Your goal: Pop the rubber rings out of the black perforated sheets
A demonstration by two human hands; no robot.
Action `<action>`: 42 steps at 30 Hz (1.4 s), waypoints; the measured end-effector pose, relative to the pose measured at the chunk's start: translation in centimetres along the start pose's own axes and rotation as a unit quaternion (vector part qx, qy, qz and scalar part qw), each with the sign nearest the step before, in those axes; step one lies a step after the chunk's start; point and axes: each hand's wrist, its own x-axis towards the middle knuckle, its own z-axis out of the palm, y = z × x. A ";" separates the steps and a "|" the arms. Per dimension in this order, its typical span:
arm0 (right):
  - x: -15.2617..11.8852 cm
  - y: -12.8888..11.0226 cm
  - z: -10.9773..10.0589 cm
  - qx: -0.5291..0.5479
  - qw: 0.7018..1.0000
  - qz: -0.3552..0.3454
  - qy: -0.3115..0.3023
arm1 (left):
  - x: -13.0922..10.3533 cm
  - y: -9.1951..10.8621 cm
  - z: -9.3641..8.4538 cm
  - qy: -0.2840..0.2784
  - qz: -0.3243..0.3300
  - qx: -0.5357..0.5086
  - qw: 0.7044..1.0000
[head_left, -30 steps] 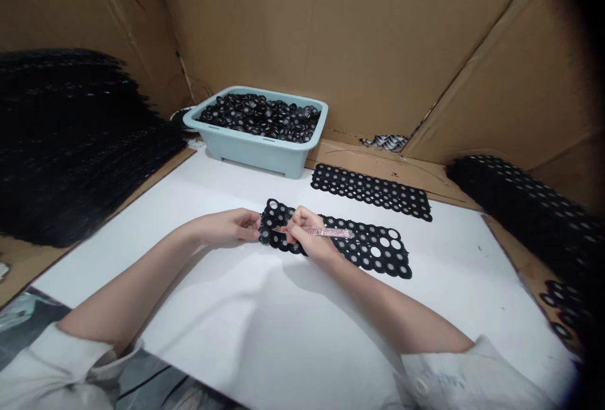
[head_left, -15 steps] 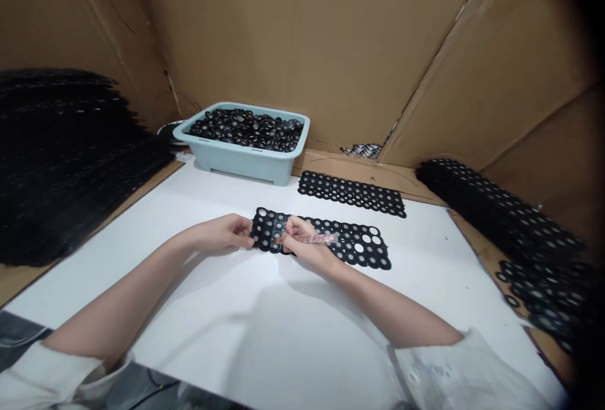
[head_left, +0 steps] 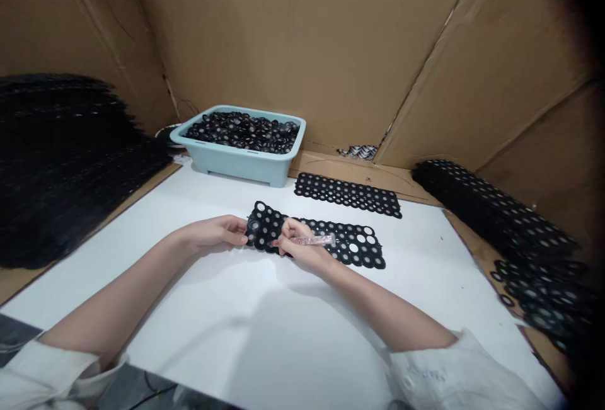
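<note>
A black sheet of joined rings [head_left: 348,235] with pale centres lies on the white tabletop. A few of its openings at the right end and one at the upper left corner look plain white. My left hand [head_left: 221,231] is closed on the sheet's left end, thumb and fingers pinching its edge, and that end appears slightly raised. Over the left half of the sheet, my right hand [head_left: 302,247] grips a slim pen-like tool [head_left: 316,240] with a clear, red-printed wrap. The tool points left, its tip close to the lower edge; whether it touches cannot be made out.
Behind stands a light blue tub [head_left: 236,167] full of small black round pieces. A second black ring sheet [head_left: 347,194] lies farther back. Stacked sheets [head_left: 491,215] and loose rings [head_left: 534,300] are at right. A tall black pile [head_left: 70,170] rises at left, with cardboard walls [head_left: 293,45] around.
The left end of the sheet has tilted up a little in my left hand. My right hand and tool have shifted slightly left and down across it.
</note>
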 end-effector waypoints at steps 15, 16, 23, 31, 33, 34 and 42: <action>-0.2 -0.5 0.4 -0.056 0.998 0.001 0.022 | 0.7 -0.7 0.8 0.037 -0.011 -0.157 0.987; -0.2 -0.5 0.4 -0.062 0.998 0.001 0.026 | 0.7 -0.7 0.9 0.040 -0.011 -0.160 0.986; -0.2 0.1 0.3 -0.082 0.996 -0.006 0.022 | 0.3 0.2 2.2 0.101 -0.020 0.007 0.995; -0.1 0.0 0.0 -0.022 1.000 -0.015 0.000 | 0.3 0.8 3.0 0.107 0.084 0.171 0.976; 0.0 0.0 -0.2 0.013 1.000 -0.020 -0.003 | 0.4 0.8 3.3 0.113 0.105 0.181 0.971; 0.1 0.0 -0.3 0.032 0.999 -0.022 0.002 | 0.4 0.8 3.5 0.117 0.113 0.179 0.970; 0.0 0.0 -0.4 0.011 0.949 -0.134 0.284 | 0.3 0.8 4.0 0.143 0.110 0.257 0.949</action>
